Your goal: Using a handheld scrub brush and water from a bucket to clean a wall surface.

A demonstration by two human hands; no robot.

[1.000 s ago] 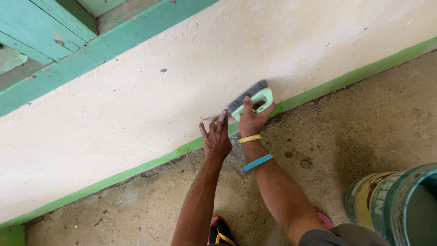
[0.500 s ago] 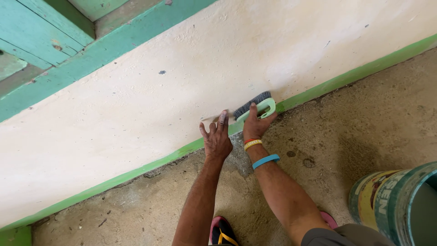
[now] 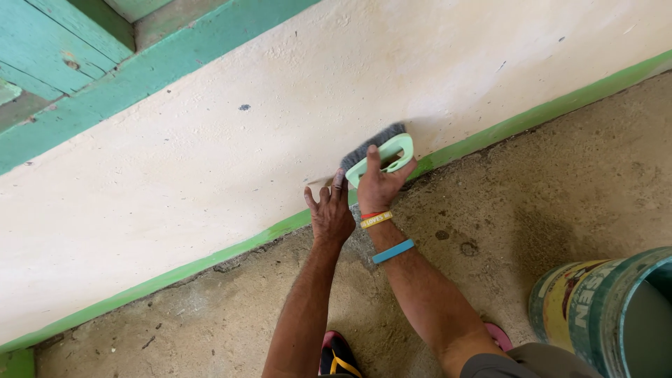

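Note:
My right hand point(image 3: 376, 187) grips the handle of a pale green scrubbing brush point(image 3: 383, 155) with dark grey bristles. The bristles press against the cream wall point(image 3: 210, 161) just above the green painted strip point(image 3: 231, 245) at the wall's foot. My left hand point(image 3: 330, 213) rests flat with spread fingers on the wall's base, right beside the brush hand. Yellow, red and blue bands circle my right wrist.
A green and yellow bucket point(image 3: 609, 315) stands on the rough concrete floor point(image 3: 532, 196) at the lower right. A teal wooden frame point(image 3: 84, 77) runs along the top left of the wall. My sandalled feet point(image 3: 341, 353) show at the bottom.
The brush and my right hand have slid a little to the right along the wall's foot. My left hand has stayed against the wall.

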